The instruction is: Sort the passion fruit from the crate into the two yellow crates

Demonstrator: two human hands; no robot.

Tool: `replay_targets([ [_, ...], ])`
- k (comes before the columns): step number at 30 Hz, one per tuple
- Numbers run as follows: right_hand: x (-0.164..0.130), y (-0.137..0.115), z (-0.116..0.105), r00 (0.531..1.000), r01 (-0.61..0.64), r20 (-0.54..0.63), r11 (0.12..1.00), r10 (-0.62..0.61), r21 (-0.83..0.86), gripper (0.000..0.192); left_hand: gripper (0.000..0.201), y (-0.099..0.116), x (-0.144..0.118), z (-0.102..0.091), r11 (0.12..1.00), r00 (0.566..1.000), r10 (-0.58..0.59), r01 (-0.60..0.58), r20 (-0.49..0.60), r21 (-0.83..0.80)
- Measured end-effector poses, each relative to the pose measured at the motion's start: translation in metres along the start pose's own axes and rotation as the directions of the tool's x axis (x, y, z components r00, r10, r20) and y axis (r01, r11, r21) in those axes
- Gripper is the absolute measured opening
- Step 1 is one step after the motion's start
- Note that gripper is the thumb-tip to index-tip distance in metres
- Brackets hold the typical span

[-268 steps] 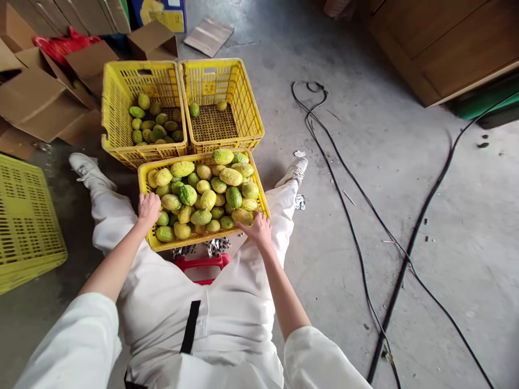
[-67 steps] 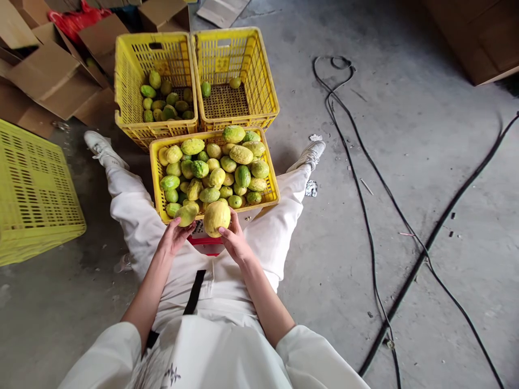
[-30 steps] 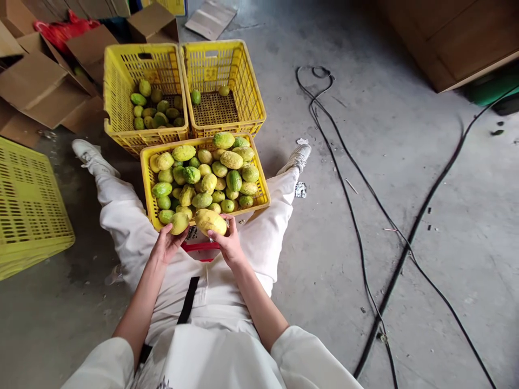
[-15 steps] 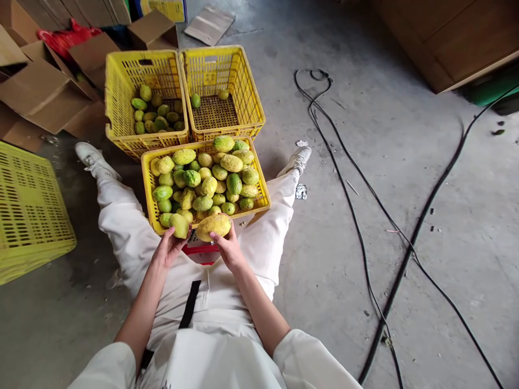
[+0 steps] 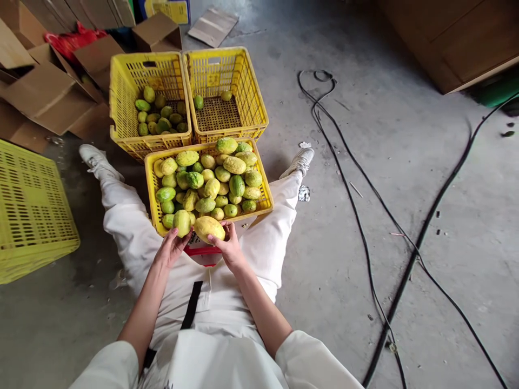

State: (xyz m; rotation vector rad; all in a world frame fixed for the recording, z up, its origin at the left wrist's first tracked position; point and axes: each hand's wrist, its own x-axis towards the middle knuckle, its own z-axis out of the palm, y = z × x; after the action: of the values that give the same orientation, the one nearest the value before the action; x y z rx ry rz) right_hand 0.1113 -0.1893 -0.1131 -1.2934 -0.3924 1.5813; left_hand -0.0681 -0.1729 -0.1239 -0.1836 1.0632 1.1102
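Greenish fruit (image 5: pixel 182 222) in the left hand (image 5: pixel 172 249), yellow fruit (image 5: pixel 209 229) in the right hand (image 5: pixel 229 246).
Each grip is closed round its fruit, the greenish one at the front crate's (image 5: pixel 266 199) 7 o'clock with its long axis near 12-to-6, the yellow one at 6 o'clock, slanting from 10 to 4; stem ends can't be told. Both are probably firm and fairly light, apt to bruise or roll; best held round the middle, thumb against fingers.

My camera sits on my head and looks forward and down. My shirt (image 5: pixel 227 356) is nearest, then my left grip (image 5: pixel 172 247) and right grip (image 5: pixel 229 247) by the front crate (image 5: pixel 265 201)'s near edge; past its far edge, the floor (image 5: pixel 284 81) goes far back.
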Motion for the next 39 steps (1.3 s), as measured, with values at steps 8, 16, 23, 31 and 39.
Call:
replay_targets([
  [8, -0.002, -0.009, 0.002, 0.983, -0.159, 0.106, 0.982, 0.149, 0.098, 0.054, 0.064, -0.003, 0.004, -0.007, 1.0, 1.0, 0.023, -0.023, 0.016, 0.015],
  [16, -0.001, -0.006, -0.003, 0.984, -0.162, 0.109, 0.963, 0.141, 0.215, 0.046, 0.055, -0.001, 0.0, -0.003, 0.998, 0.999, 0.025, -0.027, 0.034, 0.051],
  [23, -0.004, -0.011, 0.0, 0.987, -0.143, 0.103, 0.972, 0.125, 0.189, 0.065, 0.058, -0.004, 0.003, -0.001, 0.999, 0.998, 0.048, -0.047, -0.051, 0.022],
  [31, 0.001, -0.007, -0.002, 0.984, -0.167, 0.108, 0.95, 0.143, 0.262, 0.054, 0.044, -0.002, 0.006, -0.002, 1.0, 0.998, -0.017, 0.017, -0.061, 0.002],
  [39, -0.001, -0.011, -0.002, 0.978, -0.175, 0.158, 0.956, 0.14, 0.235, 0.075, 0.032, -0.007, 0.012, -0.006, 0.998, 0.987, 0.068, -0.069, -0.145, -0.006],
])
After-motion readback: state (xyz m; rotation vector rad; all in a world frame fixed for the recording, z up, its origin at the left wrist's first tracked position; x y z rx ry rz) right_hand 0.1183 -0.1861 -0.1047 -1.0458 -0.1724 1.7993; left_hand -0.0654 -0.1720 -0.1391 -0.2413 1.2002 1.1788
